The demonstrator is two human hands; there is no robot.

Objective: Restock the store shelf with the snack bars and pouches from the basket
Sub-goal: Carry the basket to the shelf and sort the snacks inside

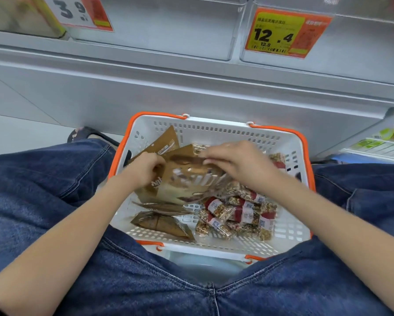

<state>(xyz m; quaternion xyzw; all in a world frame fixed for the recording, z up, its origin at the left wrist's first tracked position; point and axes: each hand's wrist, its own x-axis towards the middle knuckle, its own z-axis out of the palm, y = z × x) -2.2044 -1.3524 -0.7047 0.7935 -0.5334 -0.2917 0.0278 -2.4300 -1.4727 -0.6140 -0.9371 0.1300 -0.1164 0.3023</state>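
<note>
crouching over the white basket (214,131) on the floor, i pinch a brown pouch (187,179) at its left edge with my left hand (143,167) while my right hand (234,160) grips its top, snack bars (237,213) heaped just beside.

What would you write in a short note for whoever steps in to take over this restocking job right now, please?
Left hand: grips the left edge of a brown pouch inside the basket.
Right hand: fingers curled on the same pouch's top edge.
Things: more brown pouches lie along the basket's left side; the snack bars are piled on its right. The basket sits on the floor between the person's knees, in front of the shelf.
Done: nothing seen placed on the shelf.
Left: lift this pouch out, shelve it, then the remaining pouches and bars.
</note>
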